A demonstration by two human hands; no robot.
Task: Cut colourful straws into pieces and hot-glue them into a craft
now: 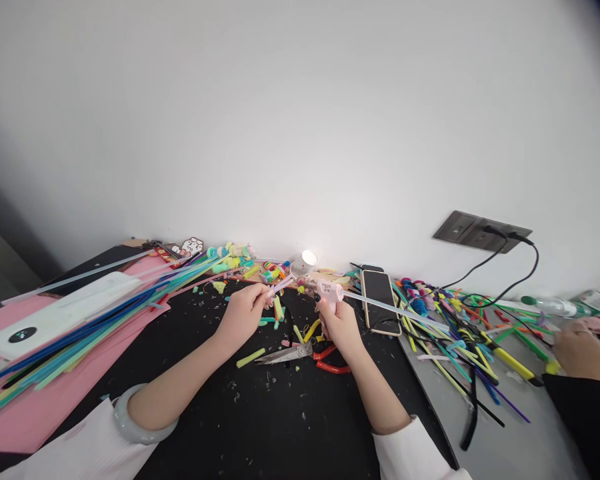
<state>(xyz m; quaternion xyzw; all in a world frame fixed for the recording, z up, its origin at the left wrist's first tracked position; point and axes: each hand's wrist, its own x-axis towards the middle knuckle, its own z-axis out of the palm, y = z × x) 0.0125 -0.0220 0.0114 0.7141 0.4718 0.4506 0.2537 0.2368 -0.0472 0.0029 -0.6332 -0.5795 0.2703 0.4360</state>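
- the left hand (250, 308) has thumb and fingers pinched together on a thin pale-pink strip (282, 285), in front of the small lit lamp with a round white face (309, 257).
- the right hand (341, 321) has its fingers wrapped closed around a pale-pink plastic glue gun (331, 291), just beside the strip, over the black matte tabletop (260, 427); whether nozzle and strip touch, i cannot tell.
- the gun should be light, hard and smooth; best gripped by its handle, well back from the nozzle, which is probably hot.
- a long translucent glue stick (405, 313) juts from its back; likely bendy and a bit slick, it could snag or tip the balance.
- the strip looks light and easily bent, so a gentle pinch away from the glued end would suit it.
- nearby lie metal-bladed scissors with red handles (287, 354), pointed and rigid.
- at left, long multicoloured slender strips (95, 350) rest on a flat pink sheet (55, 417).
- small pale scraps speckle the dark surface.
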